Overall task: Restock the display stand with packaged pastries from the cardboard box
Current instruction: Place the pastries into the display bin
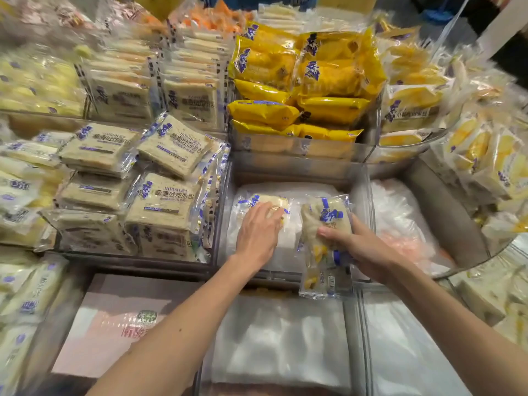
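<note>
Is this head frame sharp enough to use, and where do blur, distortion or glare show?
Head view: wide-angle bending curves the stand toward the edges; side margins are blurred; the centre is sharper, the left hand on a flat packet and right hand gripping a second packet legible; glare on the yellow packets.

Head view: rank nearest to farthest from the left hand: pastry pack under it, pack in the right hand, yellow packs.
1. Pastry pack, under the left hand.
2. Held pack in the right hand, rightward.
3. Yellow packs, upper tier behind.
</note>
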